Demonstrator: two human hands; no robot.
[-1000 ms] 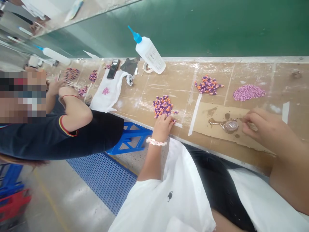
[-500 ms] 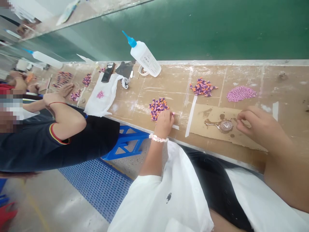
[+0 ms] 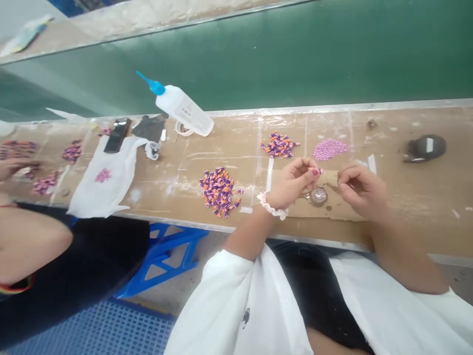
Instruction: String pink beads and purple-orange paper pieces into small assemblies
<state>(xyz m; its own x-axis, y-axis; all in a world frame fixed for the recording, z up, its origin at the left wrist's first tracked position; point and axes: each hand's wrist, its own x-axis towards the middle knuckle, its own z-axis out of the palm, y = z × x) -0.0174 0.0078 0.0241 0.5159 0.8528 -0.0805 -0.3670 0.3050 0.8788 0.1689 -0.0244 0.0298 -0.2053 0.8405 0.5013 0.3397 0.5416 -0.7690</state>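
My left hand is raised over the cardboard sheet and pinches a small pink piece at its fingertips. My right hand hovers just to its right with fingers curled together, pinching something too small to make out. Below and between the hands sits a small round dish of brown glue. A pile of purple-and-orange pieces lies to the left of my left hand. A second such pile and a pile of pink pieces lie behind the hands.
A white glue bottle with a blue nozzle leans at the back by the green wall. A white cloth and a black phone lie at the left. A dark object sits far right. A co-worker's arm is at left.
My left hand left the purple-and-orange pile and rose to the right, now beside my right hand over the glue dish. The view swung right, away from the co-worker.
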